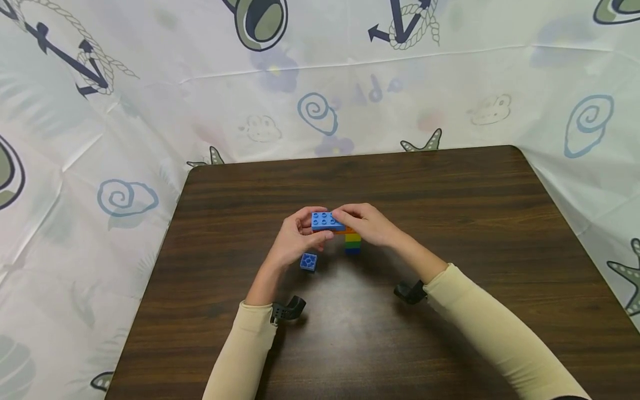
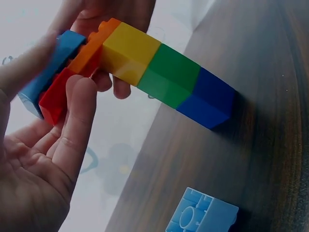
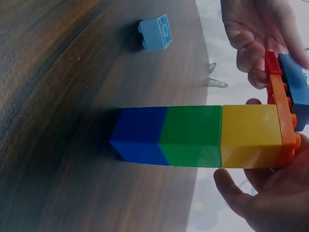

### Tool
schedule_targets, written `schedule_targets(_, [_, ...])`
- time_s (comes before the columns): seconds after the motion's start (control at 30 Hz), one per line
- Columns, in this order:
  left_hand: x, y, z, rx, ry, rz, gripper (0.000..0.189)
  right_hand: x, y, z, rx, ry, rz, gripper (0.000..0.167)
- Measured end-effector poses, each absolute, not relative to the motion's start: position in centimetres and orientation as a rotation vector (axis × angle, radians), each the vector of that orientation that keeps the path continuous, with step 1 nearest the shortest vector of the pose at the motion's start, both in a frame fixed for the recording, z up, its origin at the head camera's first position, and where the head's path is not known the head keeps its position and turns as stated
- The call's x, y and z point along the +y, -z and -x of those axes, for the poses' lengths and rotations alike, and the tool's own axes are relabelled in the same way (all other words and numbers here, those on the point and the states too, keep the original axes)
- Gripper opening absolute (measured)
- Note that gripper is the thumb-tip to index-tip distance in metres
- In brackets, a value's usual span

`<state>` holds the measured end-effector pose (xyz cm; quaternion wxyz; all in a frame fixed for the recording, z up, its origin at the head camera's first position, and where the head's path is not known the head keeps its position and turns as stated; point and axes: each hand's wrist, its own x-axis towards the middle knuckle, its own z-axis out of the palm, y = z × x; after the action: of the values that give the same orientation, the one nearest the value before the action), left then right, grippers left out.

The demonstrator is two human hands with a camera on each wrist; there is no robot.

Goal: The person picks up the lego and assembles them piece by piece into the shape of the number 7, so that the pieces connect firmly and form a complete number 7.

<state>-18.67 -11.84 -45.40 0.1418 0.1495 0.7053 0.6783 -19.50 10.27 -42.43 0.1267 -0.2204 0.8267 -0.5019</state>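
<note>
A tower of toy building bricks stands on the table, with a dark blue brick (image 3: 140, 135), a green brick (image 3: 193, 137) and a yellow brick (image 3: 251, 137) from bottom up. Across its top lies an orange brick (image 2: 91, 50), jutting leftward. Beside that is a red brick (image 2: 53, 99), under a long blue brick (image 1: 324, 220). My left hand (image 1: 294, 239) holds the long blue brick and red brick at their left end. With its thumb over the long blue brick's right end, my right hand (image 1: 372, 224) grips the tower's top; some of its fingers are hidden behind the bricks.
A loose small blue brick (image 1: 308, 261) lies on its side on the dark wooden table (image 1: 350, 344), just left of the tower and below my left hand. A patterned white cloth (image 1: 350, 105) hangs behind the table. Black wrist mounts (image 1: 410, 291) stick out from both sleeves.
</note>
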Motion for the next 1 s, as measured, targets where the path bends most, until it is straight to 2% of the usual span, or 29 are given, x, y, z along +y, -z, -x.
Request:
schedule_targets(0.1, [-11.9, 45.3, 18.7, 2.034, -1.975, -0.445, 0.039, 10.2, 42.6, 19.8, 2.366, 1.498, 0.634, 0.035])
schedule_targets(0.27, [-11.8, 45.2, 18.8, 2.027, -2.0, -0.424, 0.049, 10.1, 42.7, 20.3, 2.304, 1.532, 0.63, 0.034])
schedule_targets(0.63, [-11.6, 44.3, 19.3, 1.951, -2.027, -0.364, 0.04, 10.5, 43.0, 21.1, 2.24, 1.521, 0.574, 0.034])
schedule_targets(1.0, [-11.9, 44.4, 19.3, 1.874, -2.056, -0.369, 0.041, 10.3, 43.4, 21.1, 2.224, 1.558, 0.594, 0.032])
